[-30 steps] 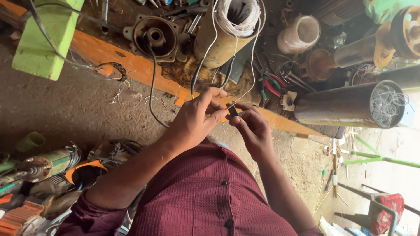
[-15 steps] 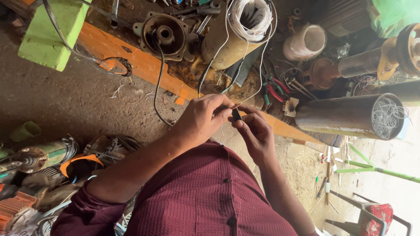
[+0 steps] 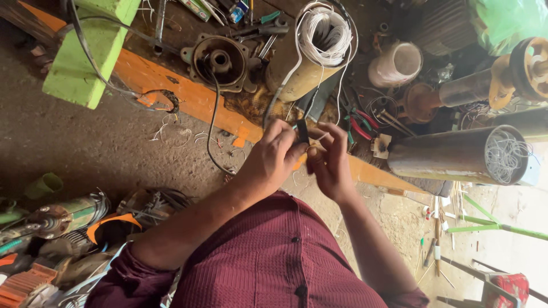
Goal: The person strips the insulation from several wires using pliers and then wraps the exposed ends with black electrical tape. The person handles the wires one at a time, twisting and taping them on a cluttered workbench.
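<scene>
My left hand [image 3: 273, 158] and my right hand [image 3: 330, 166] meet in front of my chest, fingertips touching. Between them they pinch a small black piece [image 3: 302, 133] and the ends of thin white wires [image 3: 323, 137]. The white wires run up to a brass-coloured cylinder [image 3: 297, 77] stuffed with coiled white wire [image 3: 325, 29]. What the black piece is, I cannot tell. Both sleeves are dark red.
An orange plank [image 3: 171, 85] crosses the dirt floor under a round metal motor housing [image 3: 218, 60] and a black cable [image 3: 212, 122]. A green block [image 3: 85, 57] lies upper left, a steel tube with windings [image 3: 456, 155] on the right, pliers [image 3: 358, 122] nearby, motor parts [image 3: 51, 222] lower left.
Both hands have stayed together on the wires, with the fingers shifting slightly around the black piece. The view has drifted a little.
</scene>
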### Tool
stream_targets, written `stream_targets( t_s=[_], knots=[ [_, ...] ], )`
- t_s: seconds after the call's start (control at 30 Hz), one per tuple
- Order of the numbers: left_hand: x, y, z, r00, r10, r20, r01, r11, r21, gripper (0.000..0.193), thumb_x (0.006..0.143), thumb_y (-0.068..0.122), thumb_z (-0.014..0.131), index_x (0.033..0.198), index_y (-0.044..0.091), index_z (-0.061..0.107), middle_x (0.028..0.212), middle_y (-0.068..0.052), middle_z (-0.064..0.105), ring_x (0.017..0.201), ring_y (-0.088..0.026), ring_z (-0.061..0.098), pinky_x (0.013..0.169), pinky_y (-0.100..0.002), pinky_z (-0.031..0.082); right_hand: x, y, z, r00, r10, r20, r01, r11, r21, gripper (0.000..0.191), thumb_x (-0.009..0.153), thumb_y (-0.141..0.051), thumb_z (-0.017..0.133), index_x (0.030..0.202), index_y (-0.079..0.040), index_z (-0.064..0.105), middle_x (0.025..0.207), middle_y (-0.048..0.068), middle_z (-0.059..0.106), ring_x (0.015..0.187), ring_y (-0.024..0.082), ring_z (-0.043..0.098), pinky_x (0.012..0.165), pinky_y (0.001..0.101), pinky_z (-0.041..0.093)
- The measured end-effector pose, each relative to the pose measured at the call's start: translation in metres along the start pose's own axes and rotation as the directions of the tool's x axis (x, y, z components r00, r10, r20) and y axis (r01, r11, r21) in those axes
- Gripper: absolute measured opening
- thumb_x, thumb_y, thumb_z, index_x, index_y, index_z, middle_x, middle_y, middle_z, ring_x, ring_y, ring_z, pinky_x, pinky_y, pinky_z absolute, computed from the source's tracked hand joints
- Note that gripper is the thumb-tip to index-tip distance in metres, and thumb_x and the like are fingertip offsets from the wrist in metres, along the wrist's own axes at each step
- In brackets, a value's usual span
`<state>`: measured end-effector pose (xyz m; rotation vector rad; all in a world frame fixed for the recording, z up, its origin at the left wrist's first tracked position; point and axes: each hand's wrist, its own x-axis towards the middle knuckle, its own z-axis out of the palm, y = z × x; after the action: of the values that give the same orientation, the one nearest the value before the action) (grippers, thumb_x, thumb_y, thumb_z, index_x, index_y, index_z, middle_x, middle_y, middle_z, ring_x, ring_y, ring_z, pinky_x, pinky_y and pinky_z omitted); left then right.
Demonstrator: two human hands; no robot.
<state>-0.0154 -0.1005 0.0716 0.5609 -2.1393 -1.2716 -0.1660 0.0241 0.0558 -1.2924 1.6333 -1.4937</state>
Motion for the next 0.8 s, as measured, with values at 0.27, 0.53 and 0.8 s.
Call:
stream_targets(
  t_s=[0.27, 0.53, 0.8],
  knots=[
    [-0.001, -0.010, -0.007, 0.986, 0.164, -0.036, -0.166, 0.985, -0.048, 0.018, 0.101, 0.019, 0.066, 0.101, 0.000, 0.066, 0.107, -0.012, 0.063, 0.094, -0.021, 0.069, 0.078, -0.032, 0.061, -0.006, -0.053, -0.017, 0.952, 0.299, -0.071, -0.227, 0.839, 0.494, 0.034, 0.104, -0.006, 0.049, 0.136, -0.005, 0.039, 0.113, 0.015, 0.071, 0.056, 0.008, 0.048, 0.049, 0.0169, 0.039],
    [0.010, -0.013, 0.003, 0.995, -0.100, 0.014, 0.098, 0.993, 0.065, 0.035, 0.105, 0.032, 0.063, 0.091, 0.000, 0.065, 0.092, -0.013, 0.066, 0.080, -0.026, 0.066, 0.071, -0.040, 0.054, -0.007, -0.011, 0.018, 0.965, 0.109, -0.241, -0.114, 0.993, -0.009, 0.029, 0.105, 0.005, 0.054, 0.132, -0.005, 0.049, 0.105, 0.009, 0.058, 0.068, 0.010, 0.049, 0.059, 0.0238, 0.042],
    [0.004, -0.035, -0.011, 0.983, 0.183, -0.008, -0.183, 0.976, -0.120, 0.037, 0.105, 0.037, 0.057, 0.109, 0.001, 0.063, 0.105, -0.012, 0.065, 0.080, -0.020, 0.071, 0.070, -0.032, 0.062, -0.004, -0.016, -0.011, 0.986, 0.124, -0.109, -0.132, 0.989, -0.065, 0.020, 0.108, 0.001, 0.050, 0.118, -0.007, 0.035, 0.111, 0.013, 0.067, 0.079, 0.010, 0.064, 0.068, 0.0250, 0.053]
  ],
)
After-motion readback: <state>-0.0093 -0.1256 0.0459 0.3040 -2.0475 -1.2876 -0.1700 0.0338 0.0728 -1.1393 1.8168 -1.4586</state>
